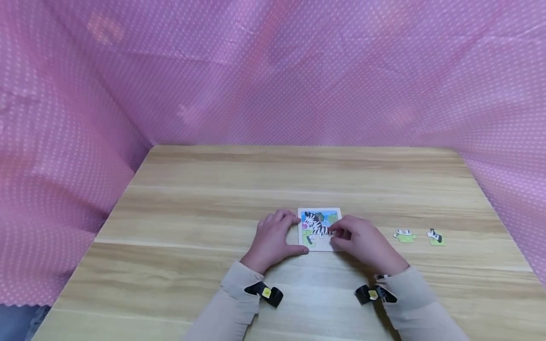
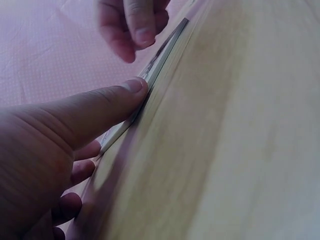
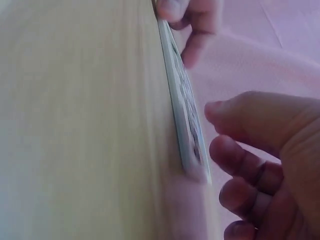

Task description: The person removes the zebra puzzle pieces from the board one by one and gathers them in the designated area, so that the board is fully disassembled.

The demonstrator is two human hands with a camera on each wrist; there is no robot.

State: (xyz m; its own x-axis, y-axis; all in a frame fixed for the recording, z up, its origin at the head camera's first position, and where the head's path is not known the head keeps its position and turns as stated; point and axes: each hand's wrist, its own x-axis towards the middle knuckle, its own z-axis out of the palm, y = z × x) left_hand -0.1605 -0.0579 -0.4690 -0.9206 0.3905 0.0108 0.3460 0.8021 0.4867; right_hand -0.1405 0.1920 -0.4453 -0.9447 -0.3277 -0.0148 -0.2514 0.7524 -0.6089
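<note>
A small square puzzle board (image 1: 323, 245) lies on the table, partly filled with pieces picturing a zebra (image 1: 314, 224); its lower right part is bare. My left hand (image 1: 273, 241) holds the board at its left side, the thumb on the near edge, as the left wrist view also shows on the thin board edge (image 2: 167, 52). Over the board's right side hovers my right hand (image 1: 362, 239), fingers loosely bent. In the right wrist view its thumb (image 3: 235, 112) and fingertips are apart, with nothing seen between them.
Two loose puzzle pieces lie right of the right hand: one green and white (image 1: 404, 238), another with black and white stripes (image 1: 435, 237). The wooden table (image 1: 204, 199) is bordered by a pink dotted cloth (image 1: 273, 85) behind and at both sides.
</note>
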